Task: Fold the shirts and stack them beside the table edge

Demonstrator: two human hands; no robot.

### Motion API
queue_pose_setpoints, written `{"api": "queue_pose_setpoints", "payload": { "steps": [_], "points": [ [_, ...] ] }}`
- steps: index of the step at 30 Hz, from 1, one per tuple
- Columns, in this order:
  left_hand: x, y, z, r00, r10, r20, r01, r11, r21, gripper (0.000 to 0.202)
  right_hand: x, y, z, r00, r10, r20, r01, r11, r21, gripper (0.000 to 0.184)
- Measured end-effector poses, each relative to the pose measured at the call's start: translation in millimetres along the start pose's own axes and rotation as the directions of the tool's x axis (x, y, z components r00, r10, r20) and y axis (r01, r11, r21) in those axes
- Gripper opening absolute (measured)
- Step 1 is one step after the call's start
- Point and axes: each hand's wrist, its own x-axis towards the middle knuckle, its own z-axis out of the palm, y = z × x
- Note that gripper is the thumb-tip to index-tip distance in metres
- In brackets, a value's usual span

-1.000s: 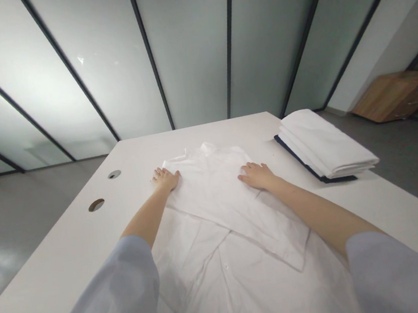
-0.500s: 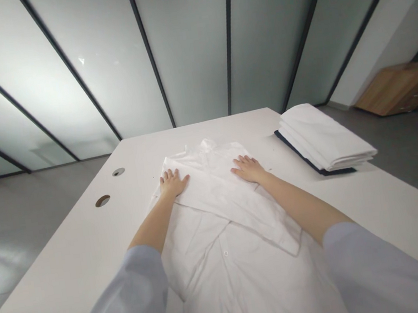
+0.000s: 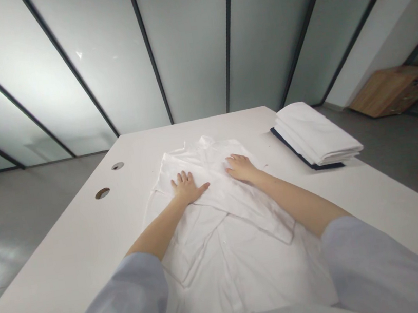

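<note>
A white button-up shirt (image 3: 254,254) lies spread on the white table, collar at the far end and hem towards me. Its two sleeves are folded inward and cross over the chest. My left hand (image 3: 187,188) rests flat on the crossed sleeve at the left of the chest, fingers spread. On the right side of the chest lies my right hand (image 3: 240,167), palm down, its fingers stretched out and slightly apart. Neither hand grips the cloth.
To the right, a stack of folded white cloth (image 3: 316,131) sits on a dark navy piece (image 3: 295,149). Two round holes, one with a grey cover (image 3: 117,166), are at the table's left. Frosted glass panels (image 3: 189,45) stand behind; a wooden cabinet (image 3: 394,90) is far right.
My left hand has slid inward and a little nearer, from the shirt's left shoulder edge onto the chest. My right hand has shifted slightly left. More of the shirt's hem now shows.
</note>
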Motion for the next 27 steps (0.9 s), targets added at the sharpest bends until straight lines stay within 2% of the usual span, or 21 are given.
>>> {"api": "queue_pose_setpoints", "payload": {
  "steps": [2,5,7,9,15,22,27],
  "points": [
    [4,1,-0.1,1.0,0.0,0.01,0.0,1.0,0.006,0.096,-5,-25,-5,0.994,-0.11,0.011,0.109,0.993,0.051,0.057],
    [13,-2,-3.9,1.0,0.005,0.026,-0.005,1.0,0.018,0.081,-17,-61,-5,0.949,-0.314,0.036,0.31,0.946,0.096,0.063],
    [19,-3,-6.3,1.0,0.006,0.03,-0.007,1.0,0.019,0.073,-27,-76,2,0.932,-0.349,0.094,0.34,0.935,0.104,0.068],
    [23,-5,-7.7,1.0,0.0,0.028,0.0,1.0,0.013,0.07,-36,-81,11,0.93,-0.341,0.137,0.33,0.939,0.099,0.072],
    [29,-8,-10.6,0.999,-0.026,0.047,0.026,1.0,0.0,0.076,-69,-57,26,0.943,-0.315,0.106,0.31,0.949,0.063,0.071],
    [33,-9,-12.7,0.997,-0.039,0.069,0.039,0.999,0.005,0.078,-119,-16,24,0.938,-0.329,0.106,0.326,0.944,0.046,0.077],
    [30,-8,-13.2,0.996,-0.069,0.048,0.068,0.998,0.003,0.079,-147,8,20,0.942,-0.305,0.138,0.302,0.952,0.043,0.076]
  ]
}}
